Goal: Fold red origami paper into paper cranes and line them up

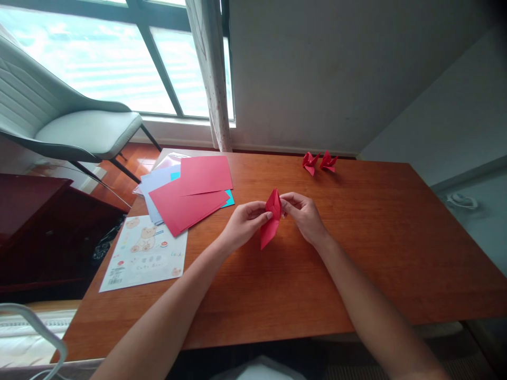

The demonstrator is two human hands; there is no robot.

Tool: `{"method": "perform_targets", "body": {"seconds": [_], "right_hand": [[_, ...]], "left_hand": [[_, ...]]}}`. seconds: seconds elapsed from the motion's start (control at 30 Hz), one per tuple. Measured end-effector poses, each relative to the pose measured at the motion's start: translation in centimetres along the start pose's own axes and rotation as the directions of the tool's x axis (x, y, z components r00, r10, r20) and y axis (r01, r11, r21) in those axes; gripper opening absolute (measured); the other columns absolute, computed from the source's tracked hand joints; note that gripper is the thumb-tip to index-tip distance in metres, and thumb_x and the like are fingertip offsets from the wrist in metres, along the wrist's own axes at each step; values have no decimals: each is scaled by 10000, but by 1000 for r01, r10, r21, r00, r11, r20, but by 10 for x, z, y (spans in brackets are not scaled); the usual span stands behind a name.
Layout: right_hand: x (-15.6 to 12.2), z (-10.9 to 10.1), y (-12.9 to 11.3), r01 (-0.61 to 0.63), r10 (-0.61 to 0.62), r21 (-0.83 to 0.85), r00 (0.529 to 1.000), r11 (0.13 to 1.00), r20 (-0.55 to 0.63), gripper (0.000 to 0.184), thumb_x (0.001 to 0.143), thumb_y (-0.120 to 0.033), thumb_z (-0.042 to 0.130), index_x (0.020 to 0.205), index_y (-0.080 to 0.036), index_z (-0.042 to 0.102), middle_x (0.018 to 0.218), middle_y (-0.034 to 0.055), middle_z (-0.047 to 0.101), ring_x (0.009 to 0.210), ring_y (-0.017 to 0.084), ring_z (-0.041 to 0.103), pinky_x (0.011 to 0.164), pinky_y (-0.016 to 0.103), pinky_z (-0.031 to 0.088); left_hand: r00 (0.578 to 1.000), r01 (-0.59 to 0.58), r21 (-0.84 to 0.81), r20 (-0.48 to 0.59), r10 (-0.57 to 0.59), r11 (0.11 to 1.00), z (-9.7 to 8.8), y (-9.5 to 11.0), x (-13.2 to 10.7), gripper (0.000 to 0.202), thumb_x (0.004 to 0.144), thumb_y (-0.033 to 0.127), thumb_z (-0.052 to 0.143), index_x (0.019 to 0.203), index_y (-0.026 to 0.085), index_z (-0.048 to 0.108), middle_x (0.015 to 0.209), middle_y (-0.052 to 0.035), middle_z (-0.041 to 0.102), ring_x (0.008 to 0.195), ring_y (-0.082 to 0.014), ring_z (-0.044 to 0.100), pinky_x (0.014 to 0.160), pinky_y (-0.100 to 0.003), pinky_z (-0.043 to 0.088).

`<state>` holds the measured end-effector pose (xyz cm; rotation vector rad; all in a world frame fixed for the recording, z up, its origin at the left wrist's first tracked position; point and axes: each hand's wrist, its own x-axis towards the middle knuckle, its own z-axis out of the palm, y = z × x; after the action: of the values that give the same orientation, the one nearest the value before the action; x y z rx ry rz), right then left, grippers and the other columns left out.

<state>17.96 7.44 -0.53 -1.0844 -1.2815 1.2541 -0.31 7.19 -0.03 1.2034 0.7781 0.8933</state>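
A brown wooden tabletop [368,253] fills most of the view. At its far left corner, red sheets [206,175] overlap pale lavender and turquoise ones. Just nearer, along the left edge, lies a white sheet [152,261] printed with a cartoon bear.

Two bare hands meet over the middle, between the far and near edges. The left hand [246,224] has its grip closed, thumb in front, on a piece of folded red paper [271,229]. The right hand [307,216] has its fingertips at the paper's right edge; whether that grip pinches or only touches, I cannot tell. The step looks like shaping a fold: it is probably best done with the left grip firm but light, edges matched before the crease is pressed, and the narrow tips spared from bending.

The folded paper is a slim, tilted diamond, pointed below, with layered flaps above. Smallest are two spiky red folded pieces [328,162] near the far edge, right of its middle.
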Motion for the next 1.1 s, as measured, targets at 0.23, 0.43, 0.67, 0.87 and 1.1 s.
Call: {"method": "perform_targets", "body": {"seconds": [0.23, 0.43, 0.67, 0.87, 1.1], "right_hand": [[1, 2, 5, -17, 17, -6, 1000, 1000, -15, 279, 799, -474, 707, 868, -204, 711, 765, 10, 707, 624, 133, 570, 581, 267, 467], [1, 6, 6, -60, 63, 31, 993, 998, -96, 300, 762, -458, 728, 908, -201, 674, 719, -2, 675, 593, 128, 545, 562, 263, 459], [-1, 8, 5, 5, 2, 52, 992, 999, -125, 401, 816, -386, 708, 1173, -252, 584, 625, -75, 581, 550, 116, 510, 565, 249, 436], [-10, 9, -7, 214, -263, -335, 959, 917, -108, 287, 932, -459, 566, 847, -239, 731, 972, 55, 658, 960, 223, 624, 846, 357, 508], [-12, 9, -9, 290, -298, -336, 954, 896, 28, 310, 929, -521, 553, 966, -265, 724, 1018, 52, 694, 981, 241, 645, 884, 390, 515]], "left_hand": [[992, -59, 4, -110, 59, 998, 2, -3, 0, 499, 796, 350, 764, 1248, 190, 625, 890, -56, 740, 812, -186, 685, 754, -280, 529], [986, -145, 166, -57, 157, 975, -1, -11, 1, 212, 822, 323, 726, 948, 154, 750, 957, -93, 736, 855, -201, 675, 778, -287, 533], [859, -390, 609, -30, 511, 691, -2, -3, -1, 138, 885, 243, 662, 928, 272, 790, 1191, -97, 680, 1068, -223, 616, 888, -362, 517], [806, -459, 662, 30, 591, 592, 1, 2, -7, 175, 904, 240, 635, 980, 300, 782, 1094, -63, 752, 1099, -236, 613, 999, -417, 463], [877, -233, 417, -301, 375, 878, 2, -1, -4, 115, 826, 303, 719, 877, 214, 771, 880, -46, 761, 781, -190, 678, 759, -300, 530]]}}
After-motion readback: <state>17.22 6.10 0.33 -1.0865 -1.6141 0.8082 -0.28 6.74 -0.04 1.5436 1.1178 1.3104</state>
